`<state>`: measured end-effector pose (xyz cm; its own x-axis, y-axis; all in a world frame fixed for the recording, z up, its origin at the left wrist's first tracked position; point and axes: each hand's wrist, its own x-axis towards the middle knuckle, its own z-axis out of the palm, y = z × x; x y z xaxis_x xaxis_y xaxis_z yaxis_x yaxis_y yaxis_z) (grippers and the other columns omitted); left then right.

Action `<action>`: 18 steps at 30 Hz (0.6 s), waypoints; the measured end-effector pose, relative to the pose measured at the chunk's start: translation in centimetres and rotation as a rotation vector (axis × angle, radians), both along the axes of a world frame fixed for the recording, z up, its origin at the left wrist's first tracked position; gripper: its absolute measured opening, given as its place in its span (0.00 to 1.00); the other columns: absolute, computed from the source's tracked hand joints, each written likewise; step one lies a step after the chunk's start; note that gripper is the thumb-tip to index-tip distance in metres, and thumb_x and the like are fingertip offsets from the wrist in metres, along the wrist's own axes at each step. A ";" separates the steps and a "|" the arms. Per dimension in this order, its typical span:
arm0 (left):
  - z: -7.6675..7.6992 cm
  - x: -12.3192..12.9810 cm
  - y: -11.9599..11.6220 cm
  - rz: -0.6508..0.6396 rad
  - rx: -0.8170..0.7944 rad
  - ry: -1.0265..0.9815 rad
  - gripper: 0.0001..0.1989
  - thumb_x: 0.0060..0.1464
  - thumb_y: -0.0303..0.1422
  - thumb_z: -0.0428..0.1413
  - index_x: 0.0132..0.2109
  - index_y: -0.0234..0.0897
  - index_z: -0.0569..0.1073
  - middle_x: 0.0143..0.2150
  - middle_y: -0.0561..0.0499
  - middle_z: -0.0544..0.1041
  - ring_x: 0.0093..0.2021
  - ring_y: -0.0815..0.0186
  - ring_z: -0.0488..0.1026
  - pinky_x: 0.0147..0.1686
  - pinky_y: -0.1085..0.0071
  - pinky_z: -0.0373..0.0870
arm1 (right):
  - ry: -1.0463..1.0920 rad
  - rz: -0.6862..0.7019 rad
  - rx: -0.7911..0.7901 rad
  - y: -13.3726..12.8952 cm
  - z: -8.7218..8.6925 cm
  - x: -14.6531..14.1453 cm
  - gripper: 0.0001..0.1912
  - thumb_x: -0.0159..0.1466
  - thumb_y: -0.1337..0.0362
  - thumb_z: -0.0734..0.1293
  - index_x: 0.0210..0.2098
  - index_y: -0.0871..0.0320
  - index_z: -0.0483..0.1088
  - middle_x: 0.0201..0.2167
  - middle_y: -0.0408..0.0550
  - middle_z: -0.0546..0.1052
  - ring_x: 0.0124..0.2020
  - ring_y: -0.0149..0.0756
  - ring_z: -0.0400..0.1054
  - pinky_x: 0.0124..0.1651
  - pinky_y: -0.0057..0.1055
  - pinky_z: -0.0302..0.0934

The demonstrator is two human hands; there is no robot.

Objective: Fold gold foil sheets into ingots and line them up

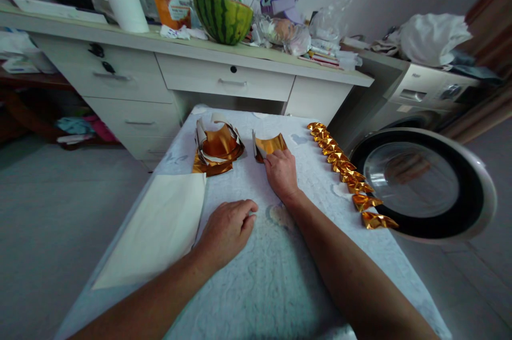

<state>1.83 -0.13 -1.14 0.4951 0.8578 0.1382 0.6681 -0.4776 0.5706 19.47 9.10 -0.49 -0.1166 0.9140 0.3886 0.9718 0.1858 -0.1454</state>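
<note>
Cloth-covered surface [248, 297]: viewed remotely through my head camera; a white drawer unit [226, 74] stands behind, an open washing-machine door [424, 185] beyond the right side.

Gold sheets [276, 144]: apparently a small curled stack, on the far middle of the surface, under the right hand [281, 172].

Right fingers: bent close together over the near edge of the stack; I cannot tell whether they pinch one sheet, several or none. Uneven pressure could drag or crease extra layers.

Left hand [229, 228]: fingers loosely curled, thumb and forefinger apart, nothing showing between; its wrist lies beside the white paper [156, 228], which a leftward sweep might shift.

Gold pile [218, 143]: layered, curled pieces left of the stack; a bump might make it slump.

Folded gold row [340, 161]: lined along the right border, nearest piece at the edge; right forearm [336, 255] swung outward, I judge, could knock it off.
</note>
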 end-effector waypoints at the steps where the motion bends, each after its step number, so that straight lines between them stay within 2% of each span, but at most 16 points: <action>1: 0.0 0.0 0.0 -0.002 -0.003 -0.002 0.06 0.58 0.28 0.50 0.41 0.40 0.70 0.34 0.53 0.77 0.36 0.63 0.74 0.38 0.67 0.64 | 0.006 0.001 0.010 -0.2 0.3 0.1 0.13 0.68 0.63 0.60 0.35 0.58 0.76 0.36 0.51 0.75 0.42 0.42 0.62 0.44 0.36 0.51; 6: 0.1 0.0 -0.1 0.009 -0.040 -0.024 0.06 0.58 0.28 0.50 0.41 0.40 0.71 0.32 0.53 0.76 0.35 0.63 0.73 0.38 0.67 0.64 | 0.026 0.004 0.011 -1.7 2.1 1.1 0.11 0.67 0.65 0.62 0.33 0.57 0.76 0.35 0.50 0.75 0.39 0.41 0.62 0.43 0.34 0.52; 10: 0.2 -0.4 0.0 0.113 -0.110 -0.150 0.10 0.58 0.29 0.51 0.47 0.40 0.68 0.35 0.53 0.74 0.32 0.66 0.71 0.35 0.68 0.66 | 0.042 0.099 -0.011 -4.0 2.7 2.1 0.10 0.66 0.67 0.62 0.32 0.57 0.75 0.33 0.49 0.75 0.38 0.40 0.63 0.42 0.34 0.53; 12: 0.1 -0.6 0.1 0.203 -0.103 -0.244 0.14 0.57 0.30 0.52 0.51 0.40 0.65 0.40 0.52 0.72 0.31 0.68 0.69 0.34 0.68 0.68 | 0.067 0.200 -0.035 -5.3 2.6 2.6 0.09 0.65 0.68 0.63 0.31 0.58 0.74 0.32 0.50 0.75 0.37 0.40 0.63 0.42 0.35 0.54; 14: 0.0 -0.8 0.2 0.285 -0.049 -0.302 0.18 0.56 0.31 0.53 0.54 0.40 0.62 0.45 0.50 0.69 0.34 0.67 0.69 0.36 0.67 0.69 | 0.118 0.310 -0.059 -6.3 2.5 3.1 0.08 0.63 0.71 0.63 0.30 0.58 0.73 0.35 0.50 0.76 0.39 0.40 0.64 0.44 0.36 0.55; 16: 0.0 -0.9 0.3 0.325 0.013 -0.329 0.23 0.55 0.30 0.54 0.57 0.41 0.59 0.49 0.48 0.67 0.39 0.65 0.68 0.40 0.65 0.70 | 0.176 0.425 -0.090 -7.2 2.3 3.4 0.06 0.60 0.71 0.64 0.32 0.58 0.73 0.39 0.49 0.76 0.42 0.41 0.65 0.47 0.38 0.55; 18: 0.0 -0.9 0.4 0.329 0.053 -0.345 0.25 0.54 0.30 0.55 0.58 0.41 0.58 0.51 0.47 0.64 0.43 0.63 0.68 0.43 0.63 0.71 | 0.233 0.536 -0.140 -7.8 2.2 3.6 0.09 0.57 0.70 0.64 0.37 0.57 0.74 0.41 0.49 0.76 0.44 0.42 0.65 0.50 0.41 0.56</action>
